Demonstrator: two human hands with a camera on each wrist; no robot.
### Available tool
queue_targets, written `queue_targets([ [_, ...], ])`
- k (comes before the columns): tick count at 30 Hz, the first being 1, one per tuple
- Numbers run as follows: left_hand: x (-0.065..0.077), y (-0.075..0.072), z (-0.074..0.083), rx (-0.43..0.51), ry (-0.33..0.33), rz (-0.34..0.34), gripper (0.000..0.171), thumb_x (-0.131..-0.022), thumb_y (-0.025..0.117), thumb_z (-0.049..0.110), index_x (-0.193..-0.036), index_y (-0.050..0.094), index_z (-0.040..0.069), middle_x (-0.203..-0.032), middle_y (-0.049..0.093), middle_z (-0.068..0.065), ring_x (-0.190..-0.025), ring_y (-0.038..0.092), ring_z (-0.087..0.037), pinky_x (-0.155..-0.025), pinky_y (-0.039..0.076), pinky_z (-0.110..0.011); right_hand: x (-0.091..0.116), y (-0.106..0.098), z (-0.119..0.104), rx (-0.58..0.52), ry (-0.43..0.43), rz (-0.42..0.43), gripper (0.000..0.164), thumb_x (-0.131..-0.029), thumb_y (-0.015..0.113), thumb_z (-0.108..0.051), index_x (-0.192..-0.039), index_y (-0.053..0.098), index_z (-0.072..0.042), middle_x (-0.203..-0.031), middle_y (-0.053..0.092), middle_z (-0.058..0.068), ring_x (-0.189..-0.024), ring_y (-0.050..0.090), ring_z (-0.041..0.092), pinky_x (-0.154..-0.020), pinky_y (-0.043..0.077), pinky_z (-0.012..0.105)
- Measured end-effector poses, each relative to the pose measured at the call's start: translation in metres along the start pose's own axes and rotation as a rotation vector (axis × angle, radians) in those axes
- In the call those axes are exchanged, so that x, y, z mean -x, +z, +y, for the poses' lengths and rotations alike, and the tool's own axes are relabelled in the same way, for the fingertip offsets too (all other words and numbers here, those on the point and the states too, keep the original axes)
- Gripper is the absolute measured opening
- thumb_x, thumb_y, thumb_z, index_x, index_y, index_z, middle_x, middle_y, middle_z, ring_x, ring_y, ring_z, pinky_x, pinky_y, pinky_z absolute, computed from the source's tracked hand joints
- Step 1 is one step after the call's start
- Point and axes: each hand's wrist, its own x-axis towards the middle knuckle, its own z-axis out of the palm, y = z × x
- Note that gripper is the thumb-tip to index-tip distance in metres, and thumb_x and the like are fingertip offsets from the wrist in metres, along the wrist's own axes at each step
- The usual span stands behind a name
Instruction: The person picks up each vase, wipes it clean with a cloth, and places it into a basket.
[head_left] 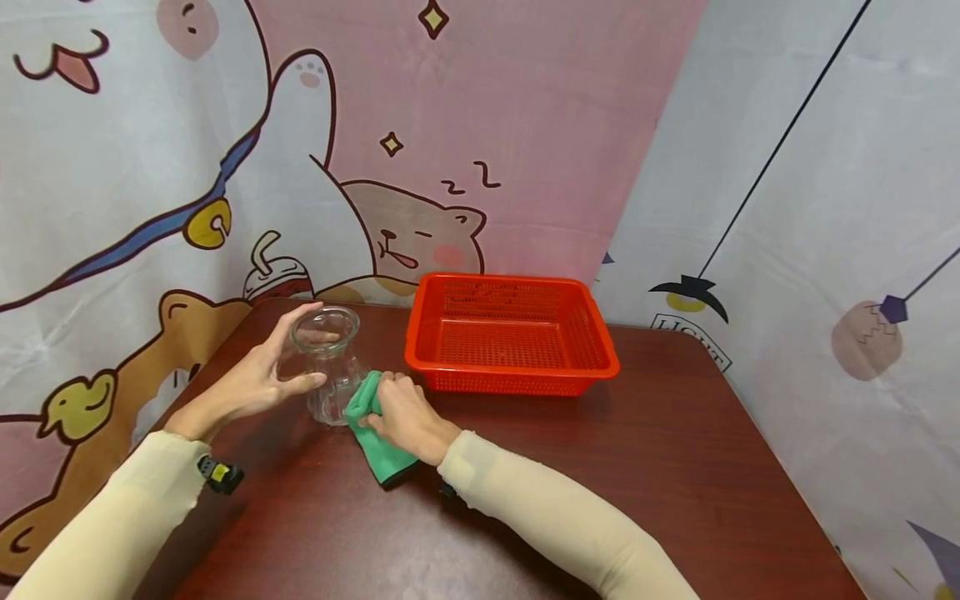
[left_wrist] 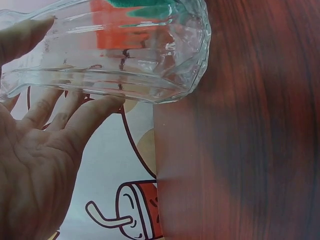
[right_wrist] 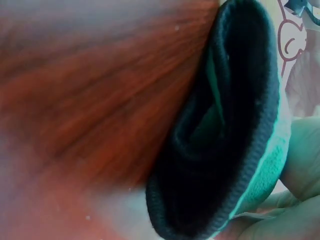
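Observation:
A clear glass vase [head_left: 330, 396] with a flared rim stands on the left part of the table. My left hand [head_left: 258, 377] holds it from the left, thumb on the near side and fingers around the far side. In the left wrist view the ribbed glass vase [left_wrist: 145, 60] lies between that thumb and the fingers. A folded green cloth [head_left: 384, 457] with a dark edge is gripped by my right hand [head_left: 408, 417] against the vase's right side. The right wrist view shows the cloth's folded dark border [right_wrist: 250, 125] close up, hiding most of the fingers.
Behind and right of the hands, a red perforated plastic basket [head_left: 510, 382] stands near the table's back edge. The brown wooden table [head_left: 600, 467] meets printed cartoon curtains [head_left: 540, 125] at the back and sides.

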Motion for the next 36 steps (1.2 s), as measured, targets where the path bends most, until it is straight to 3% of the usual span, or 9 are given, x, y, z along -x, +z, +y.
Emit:
queue_targets([
  [8, -0.002, -0.001, 0.001, 0.013, 0.002, -0.003, 0.101, -0.081, 0.080, 0.022, -0.154, 0.011, 0.035, -0.135, 0.053, 0.003, -0.128, 0.047, -0.021, -0.092, 0.037, -0.068, -0.001, -0.002, -0.001, -0.024, 0.041, -0.014, 0.046, -0.078, 0.079, -0.044, -0.098, 0.057, -0.009, -0.084, 0.052, 0.002, -0.072, 0.054, 0.015, -0.060, 0.047, 0.023],
  [13, -0.002, -0.001, 0.001, 0.023, 0.001, -0.013, 0.101, -0.081, 0.080, 0.022, -0.154, 0.011, 0.035, -0.136, 0.052, 0.003, -0.128, 0.047, -0.019, -0.094, 0.036, -0.068, -0.001, -0.002, 0.000, -0.055, 0.032, -0.002, 0.041, -0.078, 0.080, -0.043, -0.090, 0.055, -0.013, -0.083, 0.050, 0.000, -0.071, 0.051, 0.013, -0.061, 0.047, 0.023],
  [17, 0.000, -0.001, 0.001, 0.007, -0.020, -0.010, 0.102, -0.081, 0.080, 0.025, -0.154, 0.011, 0.036, -0.137, 0.051, 0.003, -0.128, 0.046, -0.017, -0.095, 0.036, -0.067, 0.001, -0.003, 0.001, -0.082, 0.004, 0.019, 0.039, -0.080, 0.078, -0.043, -0.085, 0.052, -0.015, -0.081, 0.047, -0.001, -0.070, 0.048, 0.011, -0.057, 0.043, 0.021],
  [23, 0.000, -0.001, 0.001, -0.008, -0.032, -0.006, 0.101, -0.081, 0.080, 0.028, -0.154, 0.011, 0.037, -0.138, 0.049, 0.003, -0.128, 0.045, -0.018, -0.095, 0.035, -0.066, 0.001, -0.005, 0.000, -0.075, -0.024, 0.057, 0.038, -0.082, 0.076, -0.043, -0.090, 0.054, -0.013, -0.081, 0.047, -0.001, -0.072, 0.047, 0.010, -0.056, 0.043, 0.019],
  [36, -0.001, -0.001, 0.000, -0.002, -0.009, -0.001, 0.102, -0.081, 0.080, 0.025, -0.154, 0.011, 0.036, -0.137, 0.050, 0.002, -0.127, 0.047, -0.019, -0.092, 0.039, -0.065, -0.009, -0.019, -0.009, -0.108, -0.019, 0.170, 0.044, -0.080, 0.078, -0.045, -0.096, 0.057, -0.010, -0.082, 0.048, -0.003, -0.072, 0.050, 0.010, -0.059, 0.045, 0.018],
])
